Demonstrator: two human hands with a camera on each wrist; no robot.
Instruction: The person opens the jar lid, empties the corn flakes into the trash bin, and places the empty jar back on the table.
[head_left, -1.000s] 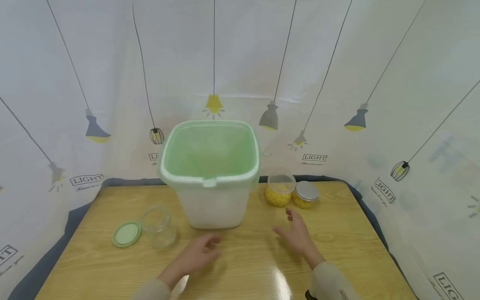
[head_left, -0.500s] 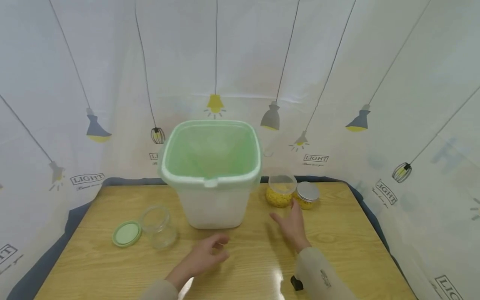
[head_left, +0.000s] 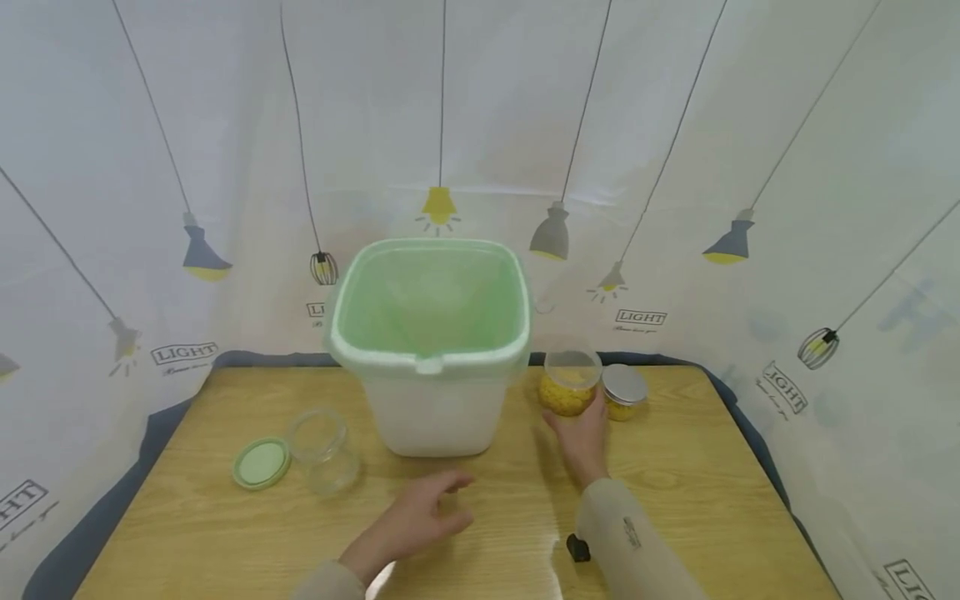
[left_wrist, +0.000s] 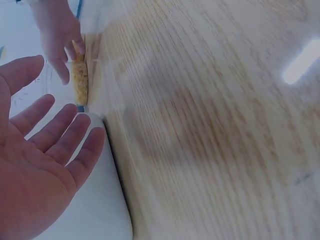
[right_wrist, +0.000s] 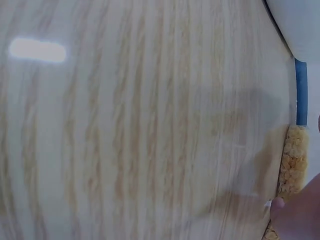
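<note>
One wooden table (head_left: 675,475) is bearing one big white plastic bin with a green rim (head_left: 431,350). Three jars are standing: two of yellow food, one empty. The right hand (head_left: 581,433) is curling its fingers around the open clear jar of yellow food (head_left: 570,385) just right of the bin; the left hand (head_left: 423,521) is hovering, fingers spread. Only the left wrist view is showing that open palm.

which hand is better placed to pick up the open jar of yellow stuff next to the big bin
Right. The right hand already touches the open jar, beside the bin. The left hand hovers open over the table, well short of the jar.
</note>
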